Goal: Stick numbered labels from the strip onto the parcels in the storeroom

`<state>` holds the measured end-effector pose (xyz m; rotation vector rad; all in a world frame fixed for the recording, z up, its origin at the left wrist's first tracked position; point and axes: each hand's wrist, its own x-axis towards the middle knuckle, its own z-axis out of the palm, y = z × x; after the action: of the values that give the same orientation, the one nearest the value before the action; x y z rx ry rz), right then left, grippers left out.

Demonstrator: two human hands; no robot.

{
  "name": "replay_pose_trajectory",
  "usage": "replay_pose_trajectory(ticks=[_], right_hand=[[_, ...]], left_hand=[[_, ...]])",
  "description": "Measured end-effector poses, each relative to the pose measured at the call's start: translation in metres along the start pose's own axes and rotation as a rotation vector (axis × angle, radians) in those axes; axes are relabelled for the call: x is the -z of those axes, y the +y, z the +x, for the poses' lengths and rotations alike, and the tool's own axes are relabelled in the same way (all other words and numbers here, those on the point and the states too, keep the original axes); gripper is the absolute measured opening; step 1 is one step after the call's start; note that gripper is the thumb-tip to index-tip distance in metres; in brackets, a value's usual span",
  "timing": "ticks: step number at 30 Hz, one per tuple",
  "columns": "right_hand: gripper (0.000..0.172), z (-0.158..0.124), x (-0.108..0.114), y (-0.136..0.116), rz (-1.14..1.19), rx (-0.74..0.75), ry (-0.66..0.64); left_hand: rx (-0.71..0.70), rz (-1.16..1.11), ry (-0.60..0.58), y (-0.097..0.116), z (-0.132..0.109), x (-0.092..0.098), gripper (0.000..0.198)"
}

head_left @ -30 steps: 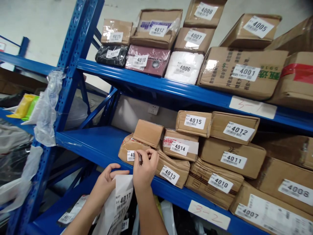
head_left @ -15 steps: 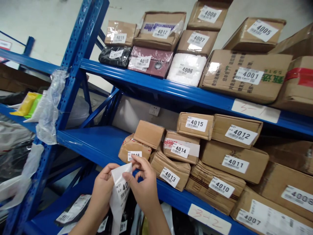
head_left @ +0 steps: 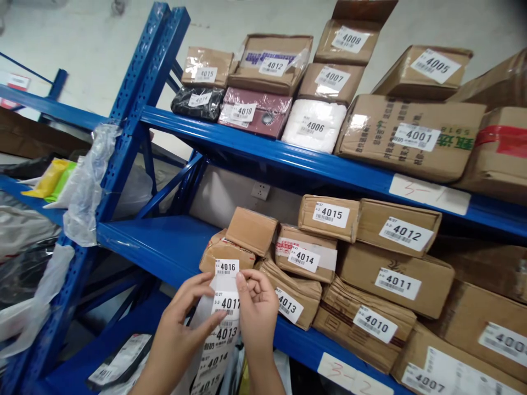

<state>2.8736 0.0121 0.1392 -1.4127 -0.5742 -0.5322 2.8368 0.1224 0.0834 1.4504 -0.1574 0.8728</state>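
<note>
A long strip of barcode labels [head_left: 222, 336] hangs in front of me, printed with 4017, 4013, 4014 and more numbers lower down. My left hand [head_left: 179, 323] holds its left side, thumb across the front and fingers at the upper edge. At the upper right corner, my right hand [head_left: 258, 302] pinches the strip between thumb and fingers. Just behind the strip's top is a small carton [head_left: 222, 250] bearing a 4016 label [head_left: 226, 267]. On that carton rests a plain brown box [head_left: 252, 230], with no label on its visible side.
Labelled cartons, such as 4014 [head_left: 288, 244] and 4013 [head_left: 302, 285], fill the shelf to the right. Blue shelf surface [head_left: 156, 237] shows at left beside a blue upright [head_left: 140, 99]. Packages stand above; a wrapped parcel [head_left: 119, 359] lies below.
The strip has turned from folded and angled to facing me, showing several numbers. My right hand has moved slightly right and down, uncovering the 4016 label on the carton.
</note>
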Motion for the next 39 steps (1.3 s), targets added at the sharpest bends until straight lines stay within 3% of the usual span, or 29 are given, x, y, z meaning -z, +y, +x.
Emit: replay_pose_trajectory(ticks=[4,6,8,10,13,14,17,20,22,24,26,28,32,34,36,39], right_hand=[[0.021,-0.003,0.016,-0.008,-0.205,0.216,-0.199],[0.018,-0.006,0.022,-0.013,-0.175,0.244,-0.32],[0.01,-0.009,0.024,-0.015,-0.14,0.206,-0.36],[0.008,-0.013,0.023,-0.014,-0.151,0.165,-0.314],[0.012,-0.016,0.017,-0.008,-0.111,0.096,-0.224],[0.012,-0.016,0.014,-0.006,-0.093,0.081,-0.201],[0.01,-0.012,0.004,-0.005,-0.126,0.126,-0.138],[0.009,-0.001,-0.006,-0.01,-0.235,0.307,-0.08],[0.01,0.012,-0.011,-0.017,-0.292,0.435,-0.051],[0.011,0.028,-0.012,-0.024,-0.325,0.533,-0.014],[0.011,0.043,-0.011,-0.03,-0.353,0.613,0.032],[0.011,0.056,-0.008,-0.036,-0.412,0.691,0.064],[0.011,0.073,0.003,-0.044,-0.666,0.826,0.12],[0.01,0.081,0.009,-0.047,-0.783,0.842,0.138],[0.008,0.086,0.012,-0.049,-0.857,0.84,0.118],[0.007,0.09,0.011,-0.049,-0.905,0.855,0.097]], left_hand=[[-0.121,0.123,-0.087,0.01,0.002,0.01,0.018],[-0.132,0.072,-0.087,0.015,0.001,0.012,0.018],[-0.057,-0.047,-0.065,0.018,0.001,0.011,0.022],[0.091,-0.211,-0.008,0.021,0.001,0.007,0.027],[0.316,-0.361,0.075,0.022,0.004,-0.001,0.059],[0.356,-0.368,0.085,0.021,0.006,-0.004,0.06],[0.308,-0.286,0.125,0.018,0.013,-0.01,0.043],[0.148,-0.139,0.282,0.019,0.025,-0.016,0.043],[0.113,-0.13,0.323,0.023,0.034,-0.02,0.041],[0.162,-0.19,0.208,0.031,0.041,-0.025,0.033],[0.232,-0.195,0.058,0.037,0.044,-0.026,0.04],[0.251,-0.129,-0.008,0.037,0.044,-0.021,0.037],[0.035,-0.036,-0.083,0.025,0.053,0.012,0.025],[-0.107,-0.111,-0.147,0.023,0.069,0.028,0.022],[-0.151,-0.266,-0.158,0.028,0.092,0.033,0.023],[-0.104,-0.392,-0.155,0.046,0.129,0.017,0.025]])
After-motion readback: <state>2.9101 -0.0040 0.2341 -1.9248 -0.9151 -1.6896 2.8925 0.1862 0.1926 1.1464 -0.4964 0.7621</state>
